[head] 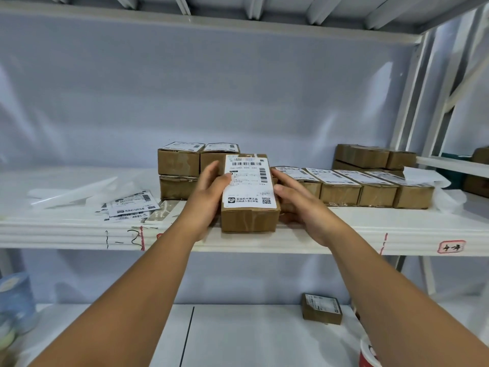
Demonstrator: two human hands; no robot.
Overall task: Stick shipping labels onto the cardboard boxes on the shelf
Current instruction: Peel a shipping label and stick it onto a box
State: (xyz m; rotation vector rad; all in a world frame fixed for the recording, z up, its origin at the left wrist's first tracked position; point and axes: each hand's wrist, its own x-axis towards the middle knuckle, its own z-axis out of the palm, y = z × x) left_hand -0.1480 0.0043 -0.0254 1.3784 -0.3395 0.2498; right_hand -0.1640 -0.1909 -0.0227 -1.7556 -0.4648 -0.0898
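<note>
Two bare forearms reach up from the bottom of the view to the front edge of the white shelf [412,235], where both hands meet on a cardboard box [250,219] that sits on the shelf lip, between a stack of boxes [178,169] behind to the left and a row of labelled boxes [352,188] to the right. A shipping label [250,181] with barcodes and a QR code covers the box's top face. The left hand [209,193] grips the box's left side, its thumb curled over onto the label's left edge and its fingers bent round the side beneath. The right hand [304,209] lies along the box's right side with fingers nearly straight and flat against the cardboard, holding nothing; whether it presses hard cannot be told. The stack on the left is two boxes high, and its upper boxes carry labels on top. At the back right stand plain boxes [370,154] whose tops show no label. Loose labels [129,205] lie fanned on the shelf left of the hands, with white backing strips [74,192] beyond them and crumpled white paper [436,186] at the row's far end. On the lower shelf sits a small labelled box [321,308], with a red cup [369,353] at the bottom right corner
</note>
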